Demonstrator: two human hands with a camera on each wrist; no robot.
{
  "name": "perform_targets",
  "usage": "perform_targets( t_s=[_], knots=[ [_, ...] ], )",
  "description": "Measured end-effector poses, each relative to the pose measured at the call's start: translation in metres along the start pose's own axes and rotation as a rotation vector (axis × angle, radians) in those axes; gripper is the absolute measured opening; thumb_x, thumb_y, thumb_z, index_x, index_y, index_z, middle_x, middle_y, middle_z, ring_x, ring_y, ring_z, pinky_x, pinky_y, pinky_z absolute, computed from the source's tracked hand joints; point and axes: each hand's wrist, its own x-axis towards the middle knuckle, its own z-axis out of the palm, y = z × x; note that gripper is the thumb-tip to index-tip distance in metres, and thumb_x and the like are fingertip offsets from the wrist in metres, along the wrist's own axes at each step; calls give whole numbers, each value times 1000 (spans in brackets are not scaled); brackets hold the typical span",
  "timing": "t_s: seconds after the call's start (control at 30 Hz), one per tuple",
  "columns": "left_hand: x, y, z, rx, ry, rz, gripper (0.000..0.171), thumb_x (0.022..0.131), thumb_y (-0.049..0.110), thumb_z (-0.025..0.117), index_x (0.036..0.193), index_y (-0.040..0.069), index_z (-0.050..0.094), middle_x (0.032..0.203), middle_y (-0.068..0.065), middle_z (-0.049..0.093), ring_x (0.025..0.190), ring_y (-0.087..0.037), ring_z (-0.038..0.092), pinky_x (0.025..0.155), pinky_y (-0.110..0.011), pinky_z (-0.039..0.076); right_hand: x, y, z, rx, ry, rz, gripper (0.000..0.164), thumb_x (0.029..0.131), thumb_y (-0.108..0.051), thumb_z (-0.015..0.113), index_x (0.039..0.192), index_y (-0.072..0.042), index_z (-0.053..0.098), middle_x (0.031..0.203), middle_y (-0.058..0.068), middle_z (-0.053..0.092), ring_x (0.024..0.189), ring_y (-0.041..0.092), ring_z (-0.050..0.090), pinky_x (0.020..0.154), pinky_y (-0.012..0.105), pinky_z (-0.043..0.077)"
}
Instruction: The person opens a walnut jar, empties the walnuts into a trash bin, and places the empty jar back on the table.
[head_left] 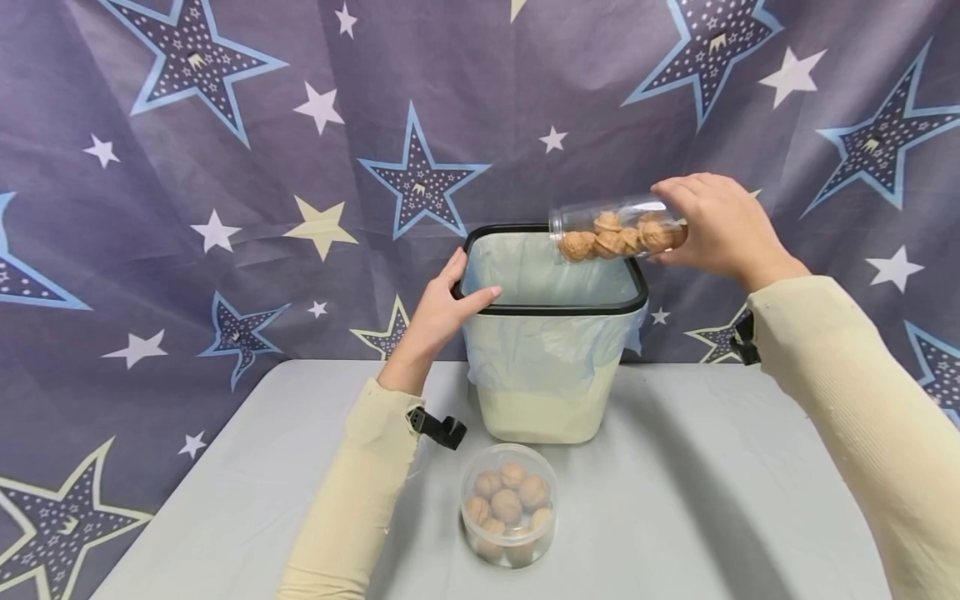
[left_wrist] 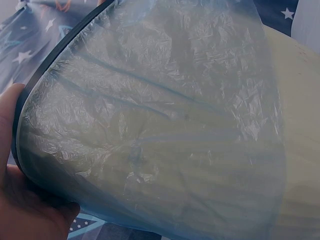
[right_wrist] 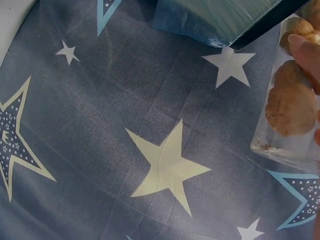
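My right hand [head_left: 723, 225] grips a clear plastic jar [head_left: 630, 208] near its base, tipped on its side above the right part of a trash bin [head_left: 540, 412]. Several brown walnuts [head_left: 609, 242] lie along the jar's lower side; its mouth points left over the opening. In the right wrist view, fingers wrap the jar [right_wrist: 280, 152] at the right edge. At the left, my left hand [head_left: 444, 310] grips the bin's black rim [head_left: 555, 310], thumb over the top. The left wrist view shows that hand [left_wrist: 30, 210] beside the bluish bin liner [left_wrist: 165, 115] folded over the outside.
In front of the bin, a round clear tub [head_left: 510, 546] holding several walnuts [head_left: 507, 505] stands on the pale table [head_left: 690, 517]. Something clear [head_left: 418, 458] is partly hidden behind my left wrist. A star-patterned curtain [head_left: 517, 100] hangs behind the table.
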Motion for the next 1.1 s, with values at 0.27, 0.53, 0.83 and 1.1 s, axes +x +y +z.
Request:
perform_targets(
  t_s=[0.27,0.53,0.83,1.1],
  knots=[
    [-2,3,0,0,4,15,84,87,23,66,149,1,13,158,-7,8,143,-12,6,115,-29,11,-1,1,2,-3,4,-79,76,50,-14,88,117,5,57,112,23,62,103,39,54,95,51,38],
    [-4,11,-1,-20,-11,-7,83,87,19,66,148,0,12,158,-7,7,144,-13,5,116,-29,11,-2,4,1,-46,27,-96,75,50,-15,87,115,6,57,111,23,61,103,40,53,95,50,38],
    [-2,7,-1,-24,-10,-5,84,87,20,66,149,2,12,158,-5,7,143,-12,5,116,-29,11,-4,7,2,-20,25,-96,75,50,-17,87,115,6,57,111,23,61,102,40,54,93,51,39],
    [0,-2,0,-4,8,24,85,87,25,66,149,3,13,158,-3,8,143,-10,6,115,-29,12,-5,7,2,-18,20,-87,76,50,-17,87,116,6,56,113,23,61,103,40,53,94,51,38]
  ],
)
